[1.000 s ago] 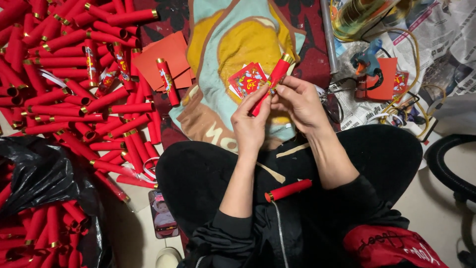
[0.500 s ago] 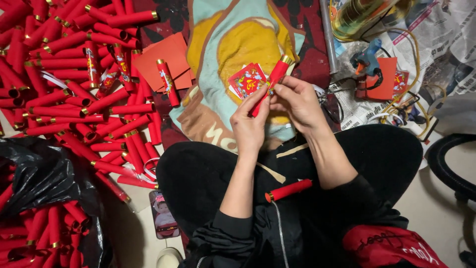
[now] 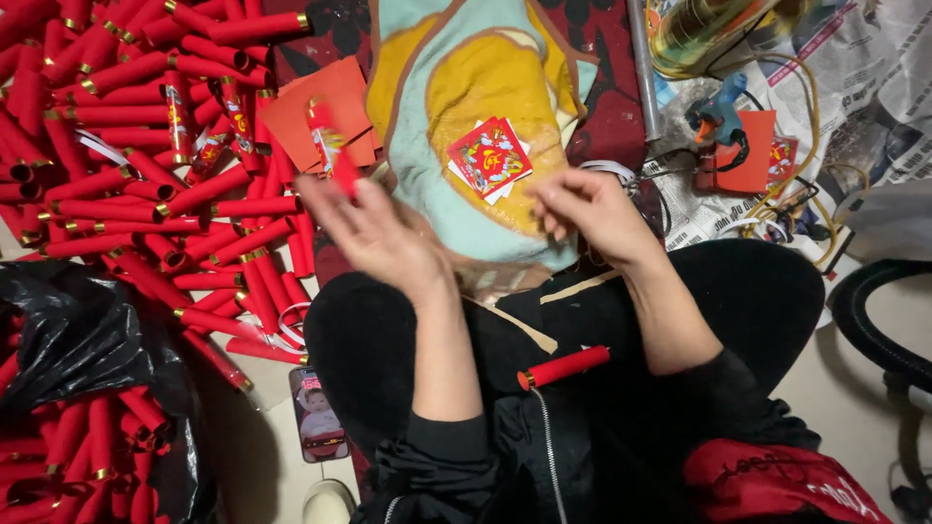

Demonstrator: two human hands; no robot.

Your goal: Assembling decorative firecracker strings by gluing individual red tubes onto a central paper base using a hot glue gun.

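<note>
a red paper tube (image 3: 328, 147) with a gold-rimmed end is seen at the tips of the left hand (image 3: 381, 238), which is blurred with motion and stretched toward the pile of red tubes (image 3: 126, 155) on the floor at the left. the tube's long axis runs from upper left to lower right, its lower end being lost among the left fingers (image 3: 335, 194); they appear closed on it, though the blur leaves the grip uncertain. the right hand (image 3: 587, 209) is held well apart, over the edge of a teal and yellow cloth (image 3: 476, 87), its fingers (image 3: 549, 194) pinched together on nothing that can be made out. a small stack of red printed squares (image 3: 488, 157) lies on the cloth just above and left of the right hand, which is the nearer of the two to it. a second red tube (image 3: 565, 367) rests across the lap, on black clothing, its long axis nearly level and between the two forearms. orange-red paper sheets (image 3: 301, 112) lie just behind the held tube, and a black bag (image 3: 87, 340) sits lower left.
</note>
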